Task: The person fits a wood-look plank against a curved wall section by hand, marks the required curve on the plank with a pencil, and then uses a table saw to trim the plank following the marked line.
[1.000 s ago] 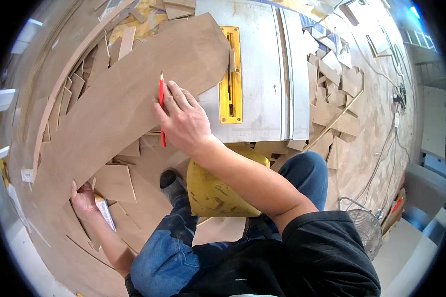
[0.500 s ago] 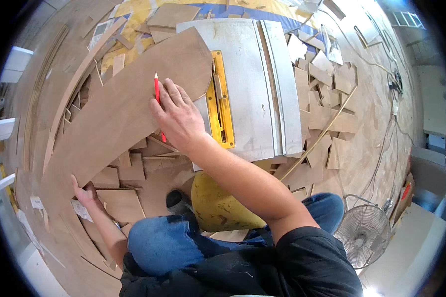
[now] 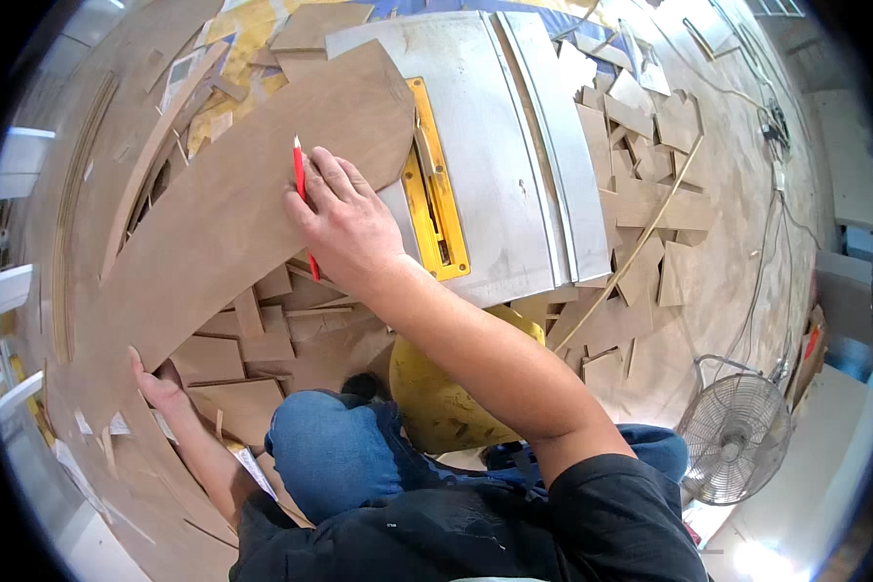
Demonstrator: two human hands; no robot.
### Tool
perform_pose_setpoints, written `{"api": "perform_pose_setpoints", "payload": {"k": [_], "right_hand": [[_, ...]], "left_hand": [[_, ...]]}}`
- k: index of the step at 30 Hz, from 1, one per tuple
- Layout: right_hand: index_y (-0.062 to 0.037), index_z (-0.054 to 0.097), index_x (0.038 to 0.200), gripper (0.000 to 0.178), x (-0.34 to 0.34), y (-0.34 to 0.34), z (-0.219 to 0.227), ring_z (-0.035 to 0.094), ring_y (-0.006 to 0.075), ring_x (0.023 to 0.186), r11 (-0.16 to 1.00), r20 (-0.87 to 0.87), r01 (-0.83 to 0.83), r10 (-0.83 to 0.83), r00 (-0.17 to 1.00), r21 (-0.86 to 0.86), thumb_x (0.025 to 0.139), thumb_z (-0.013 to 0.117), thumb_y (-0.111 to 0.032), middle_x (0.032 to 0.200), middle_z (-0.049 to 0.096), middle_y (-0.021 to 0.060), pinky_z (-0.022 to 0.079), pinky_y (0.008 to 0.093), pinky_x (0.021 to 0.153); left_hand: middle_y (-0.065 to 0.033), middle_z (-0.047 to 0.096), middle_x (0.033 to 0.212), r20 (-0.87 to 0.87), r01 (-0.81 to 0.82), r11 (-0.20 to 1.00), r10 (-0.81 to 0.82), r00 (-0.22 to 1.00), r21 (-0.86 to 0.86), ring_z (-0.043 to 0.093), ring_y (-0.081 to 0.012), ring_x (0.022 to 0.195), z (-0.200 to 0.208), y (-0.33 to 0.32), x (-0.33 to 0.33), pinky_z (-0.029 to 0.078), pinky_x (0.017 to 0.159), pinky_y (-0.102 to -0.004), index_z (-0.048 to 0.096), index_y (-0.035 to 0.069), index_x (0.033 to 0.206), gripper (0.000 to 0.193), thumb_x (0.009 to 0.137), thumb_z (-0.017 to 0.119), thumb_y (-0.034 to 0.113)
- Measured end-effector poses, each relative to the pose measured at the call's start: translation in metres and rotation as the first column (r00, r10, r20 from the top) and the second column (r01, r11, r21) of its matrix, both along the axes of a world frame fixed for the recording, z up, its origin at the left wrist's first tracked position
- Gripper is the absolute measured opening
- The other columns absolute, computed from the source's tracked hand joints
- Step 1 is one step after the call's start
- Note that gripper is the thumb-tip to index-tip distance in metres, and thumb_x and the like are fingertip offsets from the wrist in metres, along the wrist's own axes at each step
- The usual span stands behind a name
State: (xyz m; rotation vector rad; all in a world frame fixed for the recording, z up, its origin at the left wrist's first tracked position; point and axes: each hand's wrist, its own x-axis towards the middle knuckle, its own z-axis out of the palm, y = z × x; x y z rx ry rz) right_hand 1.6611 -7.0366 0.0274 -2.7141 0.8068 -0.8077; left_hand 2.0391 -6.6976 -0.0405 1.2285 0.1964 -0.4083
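Observation:
A long brown wooden board (image 3: 213,184) with an angled far end lies across the left part of a grey table saw top (image 3: 495,145). Its near end reaches out past the table toward my left. My left hand (image 3: 160,386) grips the board's lower edge there, thumb showing, other fingers mostly hidden underneath. My right hand (image 3: 349,223) lies on the board near its right end, with a red pencil (image 3: 300,173) held in its fingers, tip pointing away from me. Just right of the board's end is the saw's yellow insert plate (image 3: 436,194), with a slot in it.
Wood offcuts (image 3: 640,194) lie scattered on the floor around the saw. A thin strip of wood (image 3: 640,247) leans at the saw's right. A wire-caged fan (image 3: 734,441) stands at lower right, with cables behind it. A yellow rounded object (image 3: 446,388) sits between my knees.
The whole view has shifted a little, with the saw sitting higher in the picture. Both hands keep their places on the board, and the pencil stays in my right hand.

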Motion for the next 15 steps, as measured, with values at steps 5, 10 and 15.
{"api": "perform_pose_setpoints", "payload": {"k": [5, 10, 15], "right_hand": [[-0.0002, 0.062, 0.123, 0.036, 0.002, 0.005, 0.005, 0.047, 0.0407, 0.142, 1.0, -0.014, -0.02, 0.02, 1.0, 0.0, 0.09, 0.062, -0.016, 0.143, 0.057, 0.0261, 0.036, 0.0479, 0.121], [0.0005, 0.062, 0.122, 0.034, -0.005, 0.006, 0.006, 0.047, 0.0405, 0.143, 0.999, -0.017, -0.025, 0.025, 1.0, 0.023, 0.091, 0.061, -0.015, 0.143, 0.057, 0.0266, 0.036, 0.0482, 0.121], [-0.0005, 0.062, 0.123, 0.035, -0.001, 0.009, 0.006, 0.045, 0.0413, 0.144, 0.998, -0.02, -0.04, 0.04, 0.999, 0.044, 0.092, 0.061, -0.016, 0.146, 0.054, 0.0272, 0.034, 0.0479, 0.122]], "left_hand": [[-0.0112, 0.065, 0.135, 0.031, -0.013, 1.0, 0.014, 0.999, -0.012, 0.062, -0.0286, 0.122, -0.002, 0.019, 0.003, 0.051, 0.107, -0.0446, 0.056, 0.003, 0.138, 0.051, 0.096, 0.075, 0.026], [-0.0106, 0.063, 0.138, 0.033, 0.037, 0.998, -0.036, 0.999, -0.047, 0.059, -0.0277, 0.125, -0.004, 0.012, -0.005, 0.049, 0.109, -0.0452, 0.056, 0.005, 0.14, 0.052, 0.095, 0.075, 0.023], [-0.0119, 0.063, 0.138, 0.097, -0.014, 0.999, 0.009, 0.995, 0.048, 0.059, -0.0298, 0.123, -0.009, 0.021, 0.012, 0.049, 0.107, -0.0455, 0.056, 0.002, 0.139, 0.056, 0.095, 0.074, 0.033]]}}
